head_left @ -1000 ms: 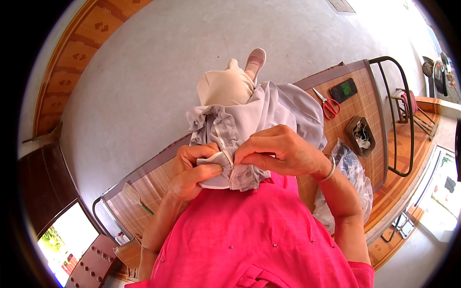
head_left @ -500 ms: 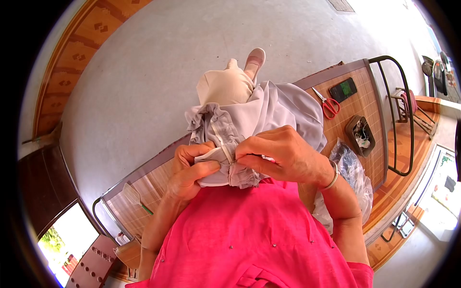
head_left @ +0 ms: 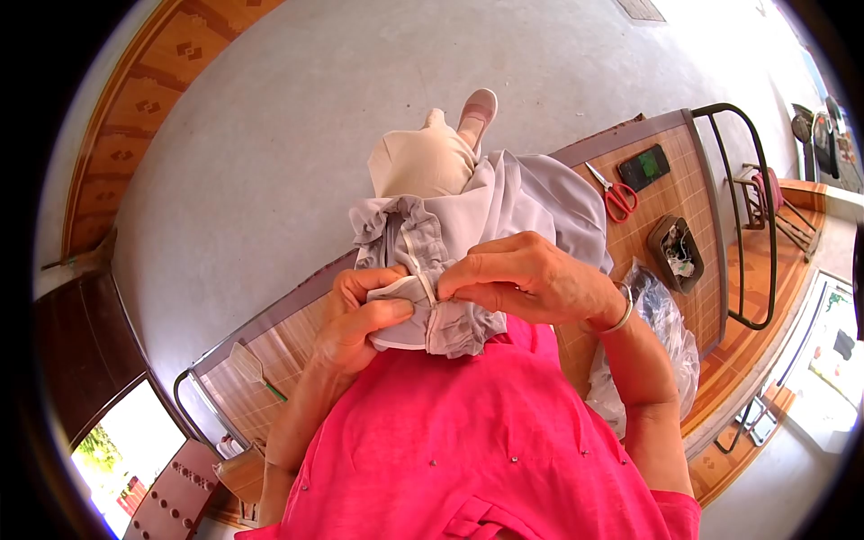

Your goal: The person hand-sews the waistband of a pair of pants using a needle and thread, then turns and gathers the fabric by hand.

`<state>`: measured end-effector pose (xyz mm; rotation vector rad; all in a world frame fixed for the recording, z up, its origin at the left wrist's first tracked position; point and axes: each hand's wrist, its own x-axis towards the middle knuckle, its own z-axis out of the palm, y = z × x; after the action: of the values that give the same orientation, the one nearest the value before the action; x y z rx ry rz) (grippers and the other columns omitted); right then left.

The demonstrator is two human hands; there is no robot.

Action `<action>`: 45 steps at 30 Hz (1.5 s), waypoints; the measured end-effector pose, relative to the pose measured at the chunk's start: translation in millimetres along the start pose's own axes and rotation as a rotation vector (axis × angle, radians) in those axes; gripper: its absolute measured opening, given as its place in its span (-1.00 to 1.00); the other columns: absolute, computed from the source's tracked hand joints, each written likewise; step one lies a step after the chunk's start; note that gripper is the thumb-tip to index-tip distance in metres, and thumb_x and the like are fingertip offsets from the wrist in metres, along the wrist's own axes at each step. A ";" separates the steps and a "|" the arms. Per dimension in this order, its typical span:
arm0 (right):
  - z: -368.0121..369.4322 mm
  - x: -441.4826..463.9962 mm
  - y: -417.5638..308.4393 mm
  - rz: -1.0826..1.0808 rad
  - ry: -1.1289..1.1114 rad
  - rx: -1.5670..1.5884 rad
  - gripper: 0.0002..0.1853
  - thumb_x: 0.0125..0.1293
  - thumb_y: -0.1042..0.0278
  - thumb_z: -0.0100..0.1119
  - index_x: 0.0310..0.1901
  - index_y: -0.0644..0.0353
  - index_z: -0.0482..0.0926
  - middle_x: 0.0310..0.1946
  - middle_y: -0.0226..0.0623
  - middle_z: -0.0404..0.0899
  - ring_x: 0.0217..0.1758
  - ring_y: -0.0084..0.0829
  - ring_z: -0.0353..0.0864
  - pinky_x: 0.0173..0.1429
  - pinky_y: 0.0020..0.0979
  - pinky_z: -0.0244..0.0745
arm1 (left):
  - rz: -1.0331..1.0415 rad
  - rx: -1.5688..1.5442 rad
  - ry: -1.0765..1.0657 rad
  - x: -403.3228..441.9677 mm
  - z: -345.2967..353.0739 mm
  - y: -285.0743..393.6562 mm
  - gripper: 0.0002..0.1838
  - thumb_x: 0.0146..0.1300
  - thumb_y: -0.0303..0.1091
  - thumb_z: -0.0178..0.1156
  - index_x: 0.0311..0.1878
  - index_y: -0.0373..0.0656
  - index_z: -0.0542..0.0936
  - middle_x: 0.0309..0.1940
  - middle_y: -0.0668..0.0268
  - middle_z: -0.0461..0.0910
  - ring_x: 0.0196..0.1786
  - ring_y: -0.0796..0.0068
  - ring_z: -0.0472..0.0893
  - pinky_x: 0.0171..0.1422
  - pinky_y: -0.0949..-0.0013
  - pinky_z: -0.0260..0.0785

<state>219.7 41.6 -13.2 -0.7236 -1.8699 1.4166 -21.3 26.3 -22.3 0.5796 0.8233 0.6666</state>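
Note:
A light grey garment (head_left: 513,193) with a gathered waistband (head_left: 463,331) lies across my lap. My left hand (head_left: 353,322) is closed on the edge of that waistband, with the thumb on top and the fingers beneath. Close beside it, my right hand (head_left: 531,281) pinches thumb and forefinger together at the seam. Whatever sits between those fingertips is too small to make out. A narrow pale strip (head_left: 414,256) runs along the cloth up to the pinch. The far folds drape over my knees.
On the bench (head_left: 661,198) to my right lie red-handled scissors (head_left: 619,200), a phone (head_left: 643,167) and a small box of odds and ends (head_left: 675,255). A clear plastic bag (head_left: 661,333) is by my right forearm. A fly swatter (head_left: 252,367) lies at left.
My right hand has shifted slightly, its fingertips still at the seam and its wrist a little lower. The gathered cloth under it shows more. My left hand keeps its hold.

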 end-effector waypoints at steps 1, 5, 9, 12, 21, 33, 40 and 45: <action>1.7 -0.8 1.6 0.018 -0.004 0.020 -0.84 0.28 0.63 0.21 -0.12 0.28 0.61 -0.31 -0.19 0.67 -0.30 -0.25 0.68 -0.22 -0.33 0.52 | 0.001 -0.011 0.003 0.5 0.8 -0.4 -0.88 0.08 -0.52 0.20 -0.34 -0.35 0.66 -0.44 0.42 0.52 -0.39 0.70 0.45 -0.26 0.56 0.28; 2.8 -2.1 2.1 0.087 -0.037 0.038 -0.85 0.28 0.62 0.20 -0.12 0.27 0.60 -0.28 -0.18 0.69 -0.30 -0.26 0.70 -0.22 -0.35 0.53 | 0.021 -0.023 0.000 2.0 0.0 -4.3 -0.88 0.08 -0.54 0.20 -0.32 -0.34 0.66 -0.45 0.42 0.52 -0.38 0.71 0.45 -0.26 0.56 0.28; 5.7 -1.4 1.5 0.061 -0.015 0.037 -0.87 0.34 0.55 0.15 -0.10 0.19 0.55 -0.45 -0.18 0.61 -0.43 -0.13 0.62 -0.30 -0.26 0.48 | 0.030 0.014 -0.004 2.0 -1.5 -5.2 -0.89 0.08 -0.54 0.21 -0.32 -0.33 0.67 -0.45 0.43 0.52 -0.38 0.71 0.45 -0.26 0.56 0.27; 4.9 -1.4 -0.9 0.083 -0.029 0.026 -0.85 0.31 0.58 0.17 -0.10 0.23 0.57 -0.41 -0.17 0.64 -0.40 -0.17 0.65 -0.29 -0.29 0.50 | 0.032 0.032 0.008 1.0 -2.2 -4.5 -0.89 0.07 -0.54 0.21 -0.33 -0.32 0.67 -0.45 0.44 0.53 -0.38 0.72 0.45 -0.26 0.56 0.27; 1.9 -3.8 -6.5 0.080 -0.028 0.023 -0.82 0.27 0.65 0.19 -0.10 0.30 0.63 -0.29 -0.16 0.70 -0.29 -0.23 0.71 -0.22 -0.34 0.56 | 0.034 0.069 0.014 0.0 -2.1 -2.4 -0.89 0.07 -0.54 0.22 -0.33 -0.32 0.68 -0.46 0.44 0.53 -0.38 0.72 0.44 -0.26 0.56 0.27; 2.6 -8.4 -4.8 0.127 -0.062 0.047 -0.77 0.31 0.61 0.14 -0.02 0.24 0.58 -0.41 -0.16 0.66 -0.46 -0.22 0.65 -0.36 -0.33 0.46 | 0.056 0.061 0.014 0.2 -2.5 -5.2 -0.91 0.07 -0.56 0.21 -0.36 -0.32 0.67 -0.46 0.44 0.52 -0.39 0.73 0.42 -0.28 0.56 0.24; 4.6 -4.0 -7.6 0.128 -0.036 0.017 -0.83 0.28 0.63 0.19 -0.11 0.27 0.61 -0.40 -0.23 0.67 -0.44 -0.35 0.67 -0.36 -0.41 0.47 | 0.056 0.082 0.029 0.4 0.3 -5.0 -0.93 0.07 -0.55 0.22 -0.38 -0.31 0.66 -0.48 0.46 0.49 -0.40 0.75 0.39 -0.30 0.57 0.20; 11.1 -3.3 -7.2 0.143 0.017 0.001 -0.89 0.27 0.60 0.22 -0.17 0.28 0.56 -0.46 -0.27 0.64 -0.51 -0.40 0.62 -0.42 -0.44 0.44 | 0.074 0.121 0.016 0.9 -3.9 -5.7 -0.94 0.07 -0.54 0.24 -0.39 -0.31 0.65 -0.49 0.47 0.50 -0.41 0.76 0.38 -0.33 0.56 0.19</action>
<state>212.8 30.6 -8.8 -0.8815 -1.8350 1.4947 -22.3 24.0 -28.8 0.7177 0.8644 0.6923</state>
